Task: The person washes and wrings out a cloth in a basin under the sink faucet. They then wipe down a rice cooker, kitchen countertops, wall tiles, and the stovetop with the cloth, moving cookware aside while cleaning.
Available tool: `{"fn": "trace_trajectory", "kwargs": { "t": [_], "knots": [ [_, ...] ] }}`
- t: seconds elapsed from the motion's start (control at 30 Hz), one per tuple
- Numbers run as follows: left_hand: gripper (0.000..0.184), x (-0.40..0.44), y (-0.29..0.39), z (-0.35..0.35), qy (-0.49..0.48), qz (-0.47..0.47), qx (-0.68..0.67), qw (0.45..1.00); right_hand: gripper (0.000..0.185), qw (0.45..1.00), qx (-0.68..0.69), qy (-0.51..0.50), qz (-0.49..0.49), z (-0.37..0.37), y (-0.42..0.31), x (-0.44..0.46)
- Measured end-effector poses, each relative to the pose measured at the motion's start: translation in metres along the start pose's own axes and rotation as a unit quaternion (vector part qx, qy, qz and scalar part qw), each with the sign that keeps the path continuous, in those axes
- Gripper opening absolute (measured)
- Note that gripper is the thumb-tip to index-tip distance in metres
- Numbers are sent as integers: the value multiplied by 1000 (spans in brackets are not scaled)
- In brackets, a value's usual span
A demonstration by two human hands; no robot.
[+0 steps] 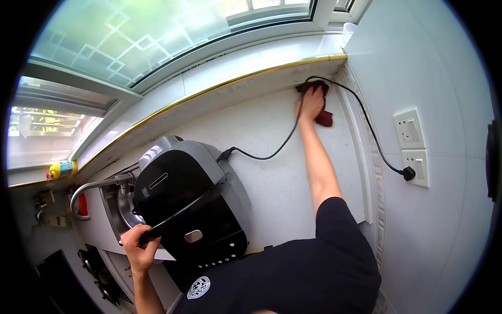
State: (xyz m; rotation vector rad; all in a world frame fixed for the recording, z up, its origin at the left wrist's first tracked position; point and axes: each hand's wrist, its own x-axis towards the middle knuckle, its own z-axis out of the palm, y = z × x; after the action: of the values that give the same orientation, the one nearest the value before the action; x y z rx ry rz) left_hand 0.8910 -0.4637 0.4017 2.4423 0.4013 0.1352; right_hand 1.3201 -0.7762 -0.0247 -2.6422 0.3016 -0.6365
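Note:
A black and grey rice cooker [178, 193] stands tilted in view on the white counter [272, 204], beside the sink. My left hand [140, 247] is wrapped round the end of its raised carrying handle [191, 206]. At the far right corner of the counter, my right hand [312, 104] presses on a dark red cloth [324, 118], which shows around the fingers. A black power cord [269, 157] runs from the cooker's side, passes over my right hand and the cloth, and ends at the wall plug [408, 173].
Wall sockets [410, 129] sit on the right wall. A metal faucet [99, 183] curves over the sink [123, 206] at left. On the window ledge stand a yellow bottle [63, 169] and a white cup [349, 32]. A gold-edged sill [209, 93] borders the counter's back.

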Motion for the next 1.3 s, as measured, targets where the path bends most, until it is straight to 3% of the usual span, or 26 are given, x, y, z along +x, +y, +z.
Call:
{"fn": "trace_trajectory", "kwargs": {
  "t": [0.03,0.07,0.1,0.13,0.17,0.23,0.37,0.5,0.63,0.77,0.83,0.97,1.03,1.1,1.17,1.23,1.3],
  "knots": [
    [12,1,3,0,1,1,5,1000,41,997,-76,17,5,-22,-46,-21],
    [13,2,1,0,9,10,8,1000,44,998,-41,-53,2,-52,-79,-39],
    [13,1,1,-1,11,16,10,1000,42,989,123,-79,28,-92,-111,-54],
    [13,0,0,4,14,23,7,1000,43,983,182,-17,-2,-68,-123,-94],
    [14,-2,-7,5,22,31,14,999,39,963,185,-156,-120,-96,-144,-118],
    [13,-2,-4,7,38,6,7,999,41,901,192,-162,-353,-99,-157,-162],
    [12,-4,-4,0,11,12,-4,1000,47,809,241,-295,-447,-132,-101,-148],
    [12,-7,-3,3,20,45,6,999,45,845,170,-328,-386,-234,-3,-185],
    [12,-11,-3,6,25,58,14,998,46,820,144,-416,-367,-335,62,-282],
    [12,-11,-6,10,50,52,27,997,43,887,152,-324,-293,-290,9,-283],
    [12,-11,-12,9,62,68,45,995,53,917,162,-260,-255,-239,-37,-269],
    [9,21,-30,5,134,81,141,978,51,917,309,-236,-91,-191,-116,-227],
    [12,56,-44,5,140,69,218,963,46,854,387,-347,14,-207,-120,-229],
    [19,94,-44,13,123,103,346,924,44,697,468,-521,153,-230,-93,-260],
    [22,107,-73,14,104,15,267,958,45,569,540,-553,280,-270,-58,-287],
    [24,111,-102,20,109,-34,196,974,47,645,561,-499,139,-312,-55,-280],
    [28,114,-109,31,116,-58,120,984,48,640,577,-483,153,-327,-72,-271]
  ]
}}
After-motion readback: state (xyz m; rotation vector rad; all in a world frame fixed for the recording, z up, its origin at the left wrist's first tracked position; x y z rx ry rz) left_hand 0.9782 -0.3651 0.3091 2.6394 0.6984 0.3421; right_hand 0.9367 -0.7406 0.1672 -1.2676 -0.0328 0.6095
